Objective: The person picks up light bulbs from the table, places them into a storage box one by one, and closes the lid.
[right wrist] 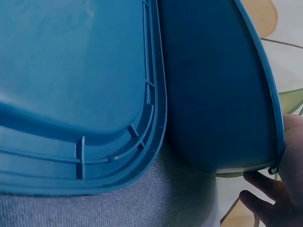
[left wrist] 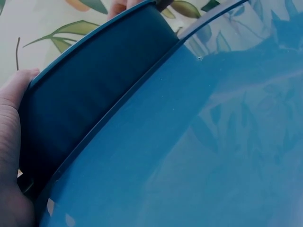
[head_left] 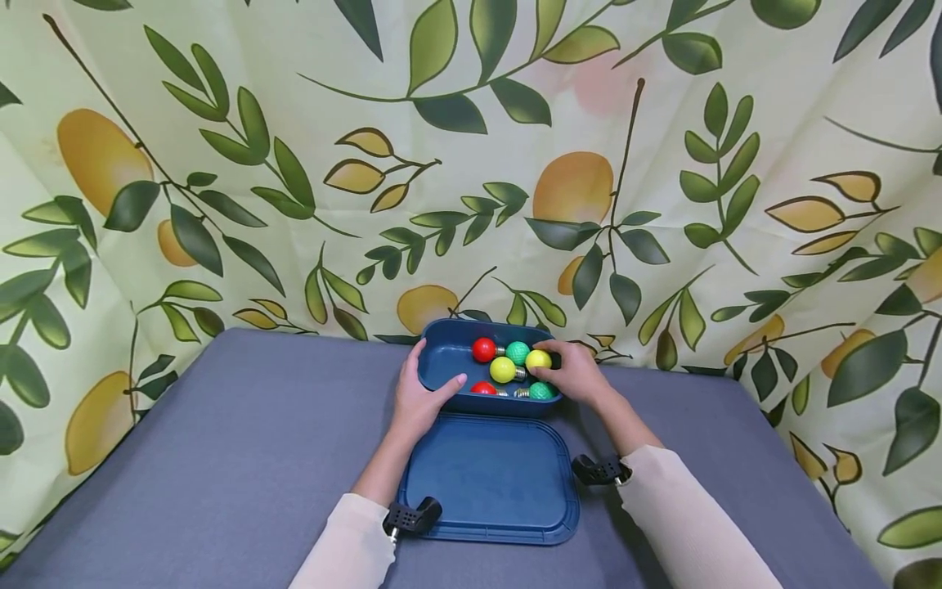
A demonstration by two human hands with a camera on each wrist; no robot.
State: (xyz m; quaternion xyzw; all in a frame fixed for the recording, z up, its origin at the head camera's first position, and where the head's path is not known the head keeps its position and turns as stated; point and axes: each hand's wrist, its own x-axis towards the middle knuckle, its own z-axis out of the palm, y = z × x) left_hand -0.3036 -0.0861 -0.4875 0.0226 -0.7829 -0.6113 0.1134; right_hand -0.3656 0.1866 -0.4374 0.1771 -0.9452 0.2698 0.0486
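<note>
A blue plastic box [head_left: 445,364] holds several coloured light bulbs with metal screw bases: a red bulb [head_left: 483,350], a green bulb [head_left: 518,352] and a yellow bulb [head_left: 503,370] among them. My left hand [head_left: 418,401] grips the box's left end, thumb over the front rim and fingers along the side. At the right end, my right hand [head_left: 577,372] pinches another yellow bulb [head_left: 539,360] between thumb and fingers, inside the box. In the right wrist view, that hand's other fingers [right wrist: 258,205] show outside the rim; the bulb is hidden there.
Directly in front of the box lies its blue lid [head_left: 489,478], ribbed edge facing up, under and between my forearms. A grey cloth [head_left: 294,458] covers the table. Behind the box hangs a curtain [head_left: 478,147] printed with leaves and fruit.
</note>
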